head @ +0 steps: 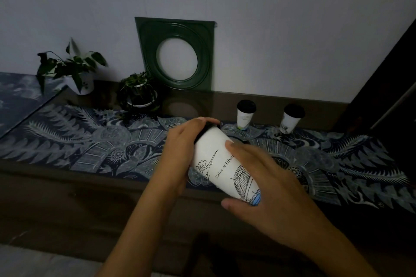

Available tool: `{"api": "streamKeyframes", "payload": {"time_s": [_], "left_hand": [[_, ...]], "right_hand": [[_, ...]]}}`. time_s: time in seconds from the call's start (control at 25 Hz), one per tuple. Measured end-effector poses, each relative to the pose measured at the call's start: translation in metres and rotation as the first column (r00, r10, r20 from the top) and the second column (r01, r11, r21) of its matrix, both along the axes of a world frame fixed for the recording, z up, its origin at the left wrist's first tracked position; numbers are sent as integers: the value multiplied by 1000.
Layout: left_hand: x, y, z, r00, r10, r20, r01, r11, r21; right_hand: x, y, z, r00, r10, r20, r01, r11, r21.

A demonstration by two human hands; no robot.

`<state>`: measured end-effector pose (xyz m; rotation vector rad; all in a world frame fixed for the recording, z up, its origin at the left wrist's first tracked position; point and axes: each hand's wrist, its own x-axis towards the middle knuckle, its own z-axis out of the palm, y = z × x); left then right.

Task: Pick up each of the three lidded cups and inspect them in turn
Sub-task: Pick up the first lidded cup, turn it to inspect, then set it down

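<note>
Both hands were wrapped around one white cup [221, 162], tilted above the patterned cloth [90, 141]: right hand [265, 189] at its base, left hand [182, 148] by its black lid. Two more cups [245, 114] [291, 119] were left upright behind.

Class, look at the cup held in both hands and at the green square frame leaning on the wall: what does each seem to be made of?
Held cup: probably paper, matte white with printed line art; its lid looks like black plastic.
Green frame: glossy, with moulded rings catching light, so glazed ceramic or lacquered plastic; the picture cannot settle which.
</note>
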<state>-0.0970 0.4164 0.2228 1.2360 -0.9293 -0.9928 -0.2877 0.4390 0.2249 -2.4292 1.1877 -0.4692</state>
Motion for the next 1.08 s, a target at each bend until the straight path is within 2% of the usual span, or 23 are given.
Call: {"api": "streamKeyframes", "payload": {"time_s": [0.08, 0.16, 0.2, 0.24, 0.28, 0.32, 0.36, 0.4, 0.44, 0.48, 0.52, 0.56, 0.6, 0.64, 0.68, 0.76, 0.8, 0.84, 0.88, 0.92, 0.96, 1.0, 1.08], "left_hand": [[1, -1, 0, 999, -9, 33, 7, 999, 47], [5, 2, 0, 998, -66, 15, 65, 998, 23], [8, 4, -1, 995, -103, -10, 103, 995, -4], [11, 5, -1, 990, -138, -40, 136, 990, -39], [13, 7, -2, 984, -161, -70, 156, 985, -75], [14, 8, -3, 981, -171, -95, 161, 981, -108], [15, 8, -3, 979, -172, -113, 157, 979, -131], [16, 8, -4, 980, -160, -120, 143, 980, -139], [15, 7, -3, 984, -136, -117, 120, 984, -134], [15, 6, -3, 989, -102, -104, 90, 989, -115], [15, 5, -2, 994, -68, -84, 61, 995, -83], [14, 3, -1, 997, -40, -59, 37, 998, -44], [15, 2, -1, 999, -22, -37, 22, 1000, -9], [16, 1, -2, 1000, -16, -18, 16, 1000, 16], [16, 1, -2, 1000, -20, -8, 20, 999, 32], [18, 3, -2, 999, -50, -11, 51, 998, 36], [20, 5, -3, 997, -78, -13, 79, 997, 15], [22, 7, -3, 994, -111, -15, 111, 994, -20], [23, 10, -3, 990, -142, -22, 141, 988, -62], [24, 12, -3, 986, -164, -35, 160, 982, -100], [24, 12, -3, 984, -171, -44, 164, 978, -127], [23, 13, -3, 985, -168, -47, 160, 977, -143], [20, 11, -3, 988, -146, -50, 138, 980, -145]], "right_hand": [[3, 1, -3, 999, 5, 43, -4, 1000, -25], [4, 0, -1, 952, -61, 300, 0, 980, 199], [4, -2, -1, 871, -155, 466, -56, 912, 407], [5, -4, 0, 741, -282, 610, -184, 788, 587], [6, -4, 1, 614, -422, 668, -329, 632, 701], [7, -4, 3, 547, -518, 657, -440, 490, 753], [9, -3, 5, 523, -558, 644, -510, 401, 761], [11, -2, 7, 528, -558, 640, -536, 366, 761], [13, -3, 8, 541, -546, 640, -517, 385, 765], [13, -3, 9, 594, -490, 637, -418, 489, 766], [14, -2, 11, 706, -373, 602, -255, 659, 708], [14, -1, 12, 856, -216, 469, -82, 840, 537], [14, -1, 10, 967, -79, 241, 12, 964, 267], [16, 0, 10, 999, -2, 37, 0, 999, 50], [18, 1, 8, 997, 33, -66, -36, 998, -50], [18, 4, 6, 999, 36, -17, -36, 999, -40], [18, 4, 6, 992, 12, 124, -21, 997, 69], [17, 1, 4, 947, -56, 318, -30, 965, 260], [16, -1, 3, 837, -171, 520, -123, 867, 483], [16, -2, 2, 691, -314, 651, -281, 713, 642], [15, -2, 2, 585, -436, 684, -419, 559, 715], [15, 0, 2, 533, -507, 677, -504, 453, 735], [15, 2, 3, 530, -536, 657, -531, 395, 750]]}}
